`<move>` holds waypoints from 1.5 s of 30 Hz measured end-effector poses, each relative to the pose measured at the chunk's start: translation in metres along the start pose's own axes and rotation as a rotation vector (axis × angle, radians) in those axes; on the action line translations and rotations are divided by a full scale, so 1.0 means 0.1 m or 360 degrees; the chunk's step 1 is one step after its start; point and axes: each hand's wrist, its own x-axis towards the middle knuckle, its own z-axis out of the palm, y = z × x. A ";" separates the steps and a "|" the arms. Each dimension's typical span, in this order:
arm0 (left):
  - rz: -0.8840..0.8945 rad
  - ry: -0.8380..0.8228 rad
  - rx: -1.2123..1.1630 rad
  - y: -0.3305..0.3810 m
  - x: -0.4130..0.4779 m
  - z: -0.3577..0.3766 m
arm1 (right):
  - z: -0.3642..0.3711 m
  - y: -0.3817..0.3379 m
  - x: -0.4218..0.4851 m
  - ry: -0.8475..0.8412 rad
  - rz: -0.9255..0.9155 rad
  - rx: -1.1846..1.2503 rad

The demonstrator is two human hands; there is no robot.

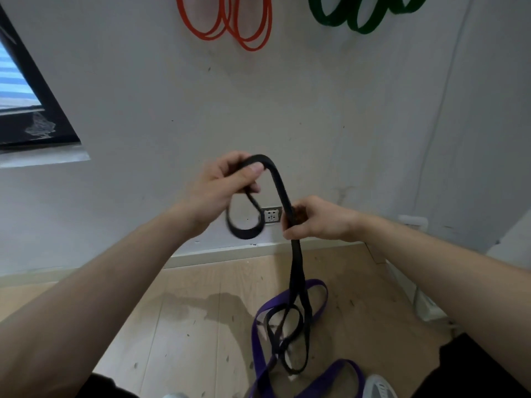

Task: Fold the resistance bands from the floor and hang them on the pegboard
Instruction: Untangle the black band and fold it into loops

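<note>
A black resistance band (296,262) runs from my hands down to the wooden floor, where its lower loops lie. My left hand (221,188) pinches the top of the band, with a small loop hanging below its fingers. A little lower and to the right, my right hand (313,218) grips the band's doubled strands. A purple band (260,351) lies on the floor under the black one. An orange band (230,21) and a green band (359,12) hang high on the white wall.
A wall socket (271,216) sits just above the skirting board between my hands. A dark-framed window (31,104) is at the left. My shoe (379,386) shows at the bottom right beside the purple band. A white cable (416,297) runs down at the right.
</note>
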 end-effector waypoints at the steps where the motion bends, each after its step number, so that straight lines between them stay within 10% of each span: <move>1: 0.0018 0.0077 -0.0036 0.01 0.01 -0.03 | -0.01 0.03 0.02 -0.0003 0.0029 0.0061; 24: -0.0467 -0.0268 0.0303 -0.46 -0.05 -0.56 | -0.53 -0.43 -0.32 0.0868 -0.0467 0.0228; 34: -0.0330 -0.0506 0.0093 -0.16 0.02 -0.04 | -0.20 -0.48 -0.21 0.0536 -0.0390 -0.0172; 45: -0.0084 -0.0076 0.0160 -0.02 0.01 0.05 | 0.08 -0.18 -0.01 0.0215 -0.0139 0.0085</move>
